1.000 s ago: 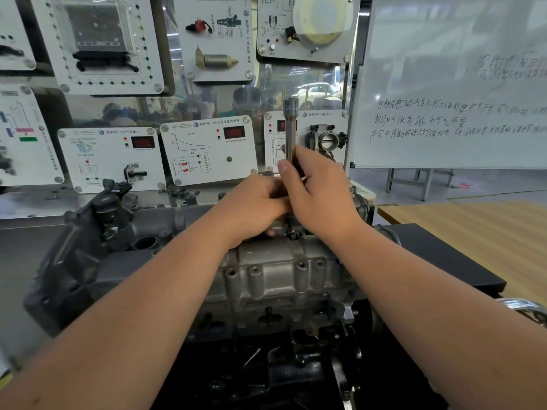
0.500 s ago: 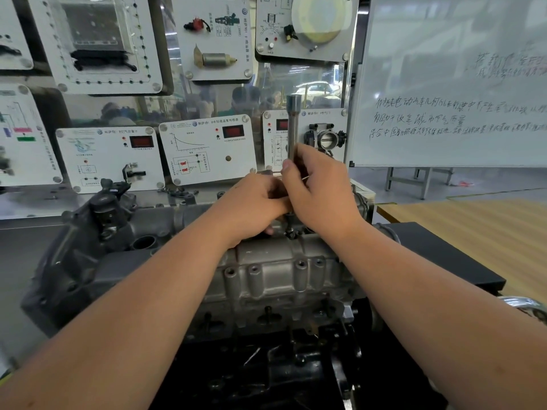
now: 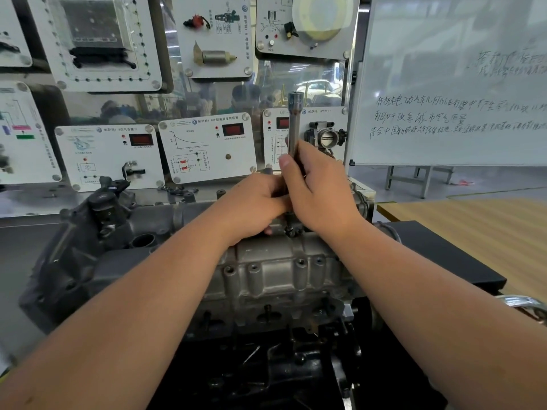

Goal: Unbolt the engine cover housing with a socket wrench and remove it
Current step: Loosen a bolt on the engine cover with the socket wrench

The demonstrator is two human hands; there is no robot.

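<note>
A grey cast engine cover housing (image 3: 275, 270) lies across the engine in front of me, with several bolt holes along its near flank. A long steel socket wrench (image 3: 294, 122) stands upright over a bolt (image 3: 290, 231) on the cover's top ridge. My right hand (image 3: 319, 187) grips the wrench shaft, thumb along its left side. My left hand (image 3: 254, 202) curls round the lower part of the shaft just left of the right hand, its fingers hidden behind the tool. The wrench's lower end is mostly hidden by both hands.
A dark grey casting with a round opening (image 3: 143, 241) sits at the engine's left end. White training panels (image 3: 207, 146) and a throttle body (image 3: 325, 137) stand behind. A whiteboard (image 3: 450, 84) is at right, above a wooden table (image 3: 473, 226) and a black platform (image 3: 444, 253).
Both hands and the wrench have stayed nearly in place over the same bolt. The right hand's grip has shifted slightly on the shaft.
</note>
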